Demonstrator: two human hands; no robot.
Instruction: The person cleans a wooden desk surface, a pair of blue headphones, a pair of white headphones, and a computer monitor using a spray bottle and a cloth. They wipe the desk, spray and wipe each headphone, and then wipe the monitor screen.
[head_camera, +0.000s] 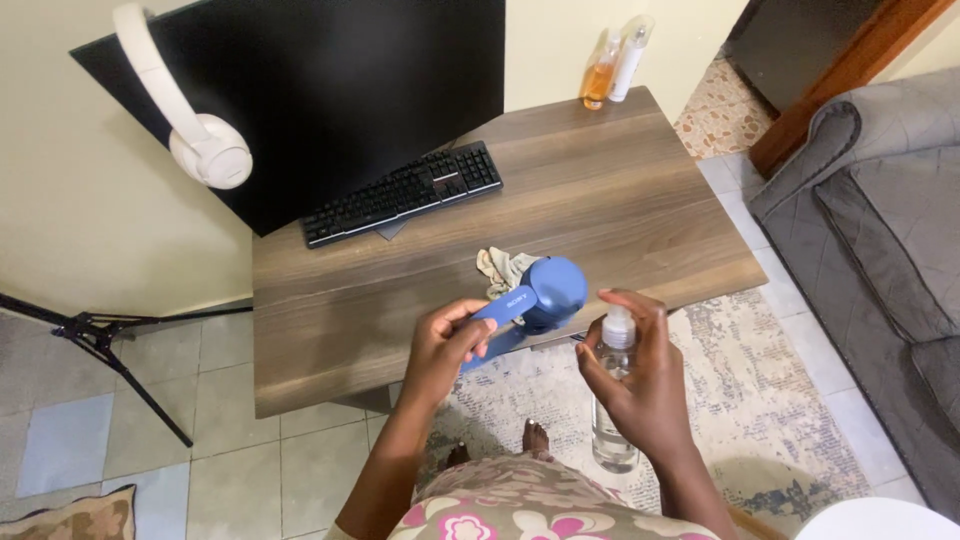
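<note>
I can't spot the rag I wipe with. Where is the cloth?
In the head view, the crumpled cloth lies on the wooden desk near its front edge, just behind the blue headphones.

Matt plastic, clear plastic, grained wood

The blue matt plastic headphones (535, 298) look smooth; the clear plastic spray bottle (612, 400) is glossy; the brown wood-grain surface (600, 190) looks matt; the crumpled cloth (500, 268) looks soft.

Single head-worn view, looked steeply down from above the standing person, faced toward the wall. Table (600, 190) filled the centre; monitor (330, 90) stood at 11 o'clock, sofa (880, 200) at 3 o'clock. Hands sat close below centre, tiled floor (200, 400) at 8 o'clock.
</note>
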